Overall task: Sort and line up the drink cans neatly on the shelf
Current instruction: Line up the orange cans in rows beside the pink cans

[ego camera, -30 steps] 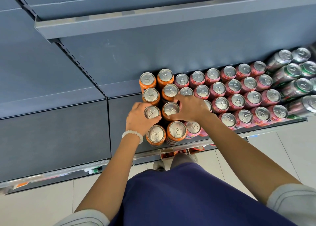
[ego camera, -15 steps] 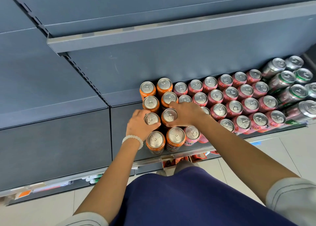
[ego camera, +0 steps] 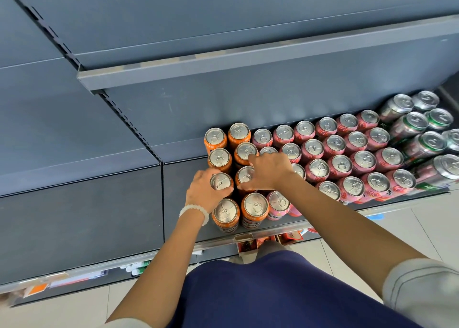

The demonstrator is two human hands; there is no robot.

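Leftward, shelf [ego camera: 183,178] lies bare; left hand [ego camera: 202,193] grips orange can [ego camera: 221,181].

A shop aisle, seen from above — dark grey metal retail shelving [ego camera: 248,109] with slotted uprights [ego camera: 129,119] carries drink cans packed in dense rows by kind: orange cans [ego camera: 215,139] at the left, pink cans [ego camera: 335,145] in the middle, silver-and-green cans [ego camera: 419,125] at the right. A price-label strip [ego camera: 248,239] runs along the shelf's front edge, with packaged goods [ego camera: 288,237] on the tier below — and pale floor tiles [ego camera: 422,228] underfoot.
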